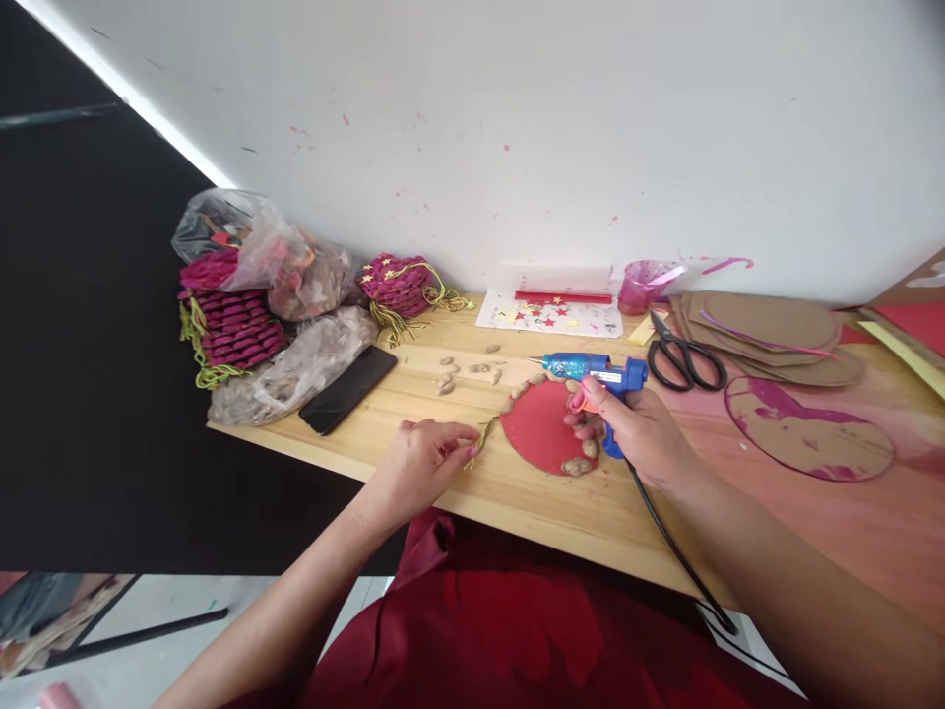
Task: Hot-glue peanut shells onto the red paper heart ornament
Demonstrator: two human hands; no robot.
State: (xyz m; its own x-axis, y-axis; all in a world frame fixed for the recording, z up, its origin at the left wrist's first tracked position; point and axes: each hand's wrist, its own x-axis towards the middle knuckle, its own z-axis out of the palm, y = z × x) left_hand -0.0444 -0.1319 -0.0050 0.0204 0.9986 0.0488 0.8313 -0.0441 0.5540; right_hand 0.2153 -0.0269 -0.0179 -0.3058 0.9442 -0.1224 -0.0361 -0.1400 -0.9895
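Observation:
My right hand (642, 428) is wrapped round a blue hot glue gun (572, 366), its nozzle pointing left above the table. Below it lies a red round card (542, 428) with peanuts (576, 466) along parts of its rim. Just left of that card, my left hand (428, 455) pinches a short yellow-green yarn tassel (483, 441) between thumb and fingertips. The tassel's upper end comes close to the card's left edge; whether they touch, I cannot tell. Several loose peanuts (447, 382) lie behind my left hand.
A black phone (348, 391), plastic bags (295, 369) and purple woven pieces (240, 330) occupy the left side. Star stickers on a white sheet (502, 320) and a pink cup (641, 286) stand at the back. Scissors (683, 359) and cardboard rounds (768, 320) lie right. The gun's cord (668, 532) hangs over the front edge.

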